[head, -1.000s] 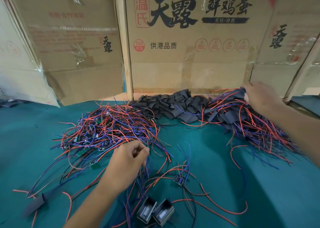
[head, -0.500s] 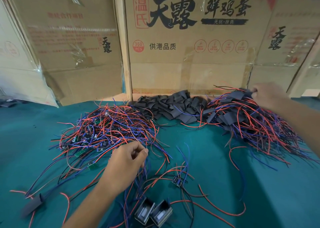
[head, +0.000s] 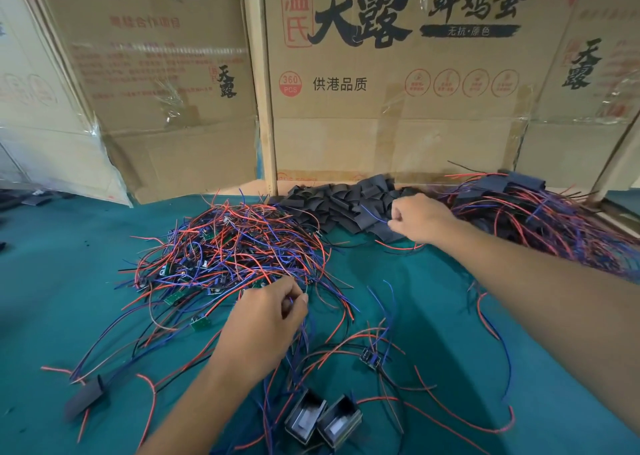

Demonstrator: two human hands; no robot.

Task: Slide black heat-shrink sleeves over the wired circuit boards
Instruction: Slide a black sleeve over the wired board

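While both hands work at once, notes by item:
Left hand (head: 268,319): rests at the near edge of the tangled pile of wired circuit boards (head: 225,250); grip clenched, thumb and fingers pinching thin red and blue wires at that edge.
Right hand (head: 417,217): reaches across to the heap of black heat-shrink sleeves (head: 339,201); grip curled, fingertips pinching one flat sleeve at the heap's near right edge.
Sleeve heap: lies at the back of the desk (head: 69,281), against the foot of the cardboard boxes (head: 398,108), between the two wire piles.
Finished pile (head: 540,219): far right, boards already sleeved in black, red and blue leads trailing toward the near side.
Stray sleeved board (head: 85,399): near left, apart from the piles.
Two small black housings (head: 322,420): side by side at the near edge, touching, loose wires around them.
Desk surface: green covering.
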